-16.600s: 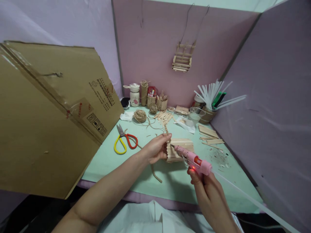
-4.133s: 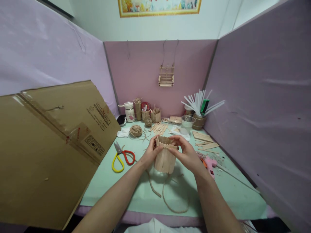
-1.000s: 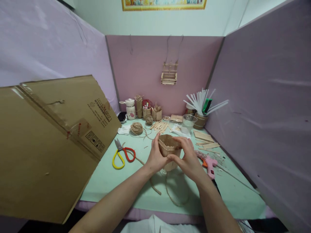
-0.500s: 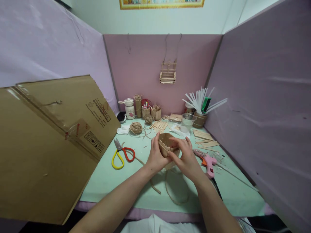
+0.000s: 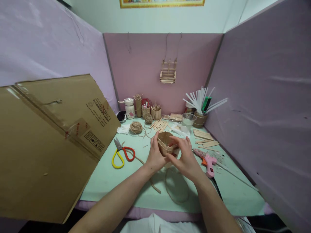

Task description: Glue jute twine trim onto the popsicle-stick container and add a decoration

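A small cup made of wooden craft sticks [image 5: 164, 149], with a scalloped rim, is held above the table between both hands. My left hand [image 5: 155, 155] wraps its left side, thumb at the near side. My right hand [image 5: 183, 155] grips the right side of the rim, with fingers reaching over into the cup and the thumb on the outside. A length of jute cord [image 5: 178, 203] curves on the table below the cup. Part of the cup's lower side is hidden behind my hands.
Scissors [image 5: 118, 147] with red and yellow handles lie left; a pink glue gun [image 5: 209, 163] lies right. A twine ball [image 5: 136, 127], loose craft sticks [image 5: 203, 135] and a pot of white glue sticks [image 5: 199, 120] stand farther back. A large cardboard sheet [image 5: 48, 149] leans at the left.
The cup has tilted slightly in my hands, its near rim now sitting a little differently. Both hands keep nearly the same place and grip.
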The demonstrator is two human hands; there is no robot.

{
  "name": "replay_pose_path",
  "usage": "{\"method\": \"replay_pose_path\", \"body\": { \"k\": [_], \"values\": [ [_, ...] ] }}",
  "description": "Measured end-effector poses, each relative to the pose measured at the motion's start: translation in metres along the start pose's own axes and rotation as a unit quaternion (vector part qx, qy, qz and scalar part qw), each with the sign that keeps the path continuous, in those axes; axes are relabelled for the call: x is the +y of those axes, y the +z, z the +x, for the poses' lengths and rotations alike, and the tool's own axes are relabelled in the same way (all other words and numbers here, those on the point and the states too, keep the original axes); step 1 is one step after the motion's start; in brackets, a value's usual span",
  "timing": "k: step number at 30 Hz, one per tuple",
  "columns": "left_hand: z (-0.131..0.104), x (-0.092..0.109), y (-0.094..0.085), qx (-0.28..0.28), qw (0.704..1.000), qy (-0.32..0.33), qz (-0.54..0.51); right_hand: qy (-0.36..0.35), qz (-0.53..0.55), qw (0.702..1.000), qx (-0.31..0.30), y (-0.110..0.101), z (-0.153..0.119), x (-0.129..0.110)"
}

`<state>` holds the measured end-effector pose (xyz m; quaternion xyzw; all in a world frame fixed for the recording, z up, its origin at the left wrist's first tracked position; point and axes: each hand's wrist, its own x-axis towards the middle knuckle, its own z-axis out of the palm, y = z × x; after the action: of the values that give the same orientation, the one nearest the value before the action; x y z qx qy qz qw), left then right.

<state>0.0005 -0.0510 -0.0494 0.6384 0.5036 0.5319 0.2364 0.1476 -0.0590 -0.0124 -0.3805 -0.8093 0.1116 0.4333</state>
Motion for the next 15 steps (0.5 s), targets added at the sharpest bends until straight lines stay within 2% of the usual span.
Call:
{"method": "replay_pose_path", "body": {
  "k": [10, 12, 15],
  "values": [
    [-0.002, -0.006, 0.004, 0.009, 1.0, 0.028, -0.005, 0.011, -0.001, 1.0, 0.019, 0.006, 0.002, 0.001],
    [0.0, -0.006, 0.003, 0.004, 0.999, 0.015, -0.047, 0.012, 0.006, 1.0, 0.018, 0.003, 0.002, -0.002],
    [0.007, -0.006, -0.003, -0.019, 0.985, -0.027, -0.168, 0.019, 0.034, 0.999, 0.029, -0.007, 0.0, -0.004]
  ]
}}
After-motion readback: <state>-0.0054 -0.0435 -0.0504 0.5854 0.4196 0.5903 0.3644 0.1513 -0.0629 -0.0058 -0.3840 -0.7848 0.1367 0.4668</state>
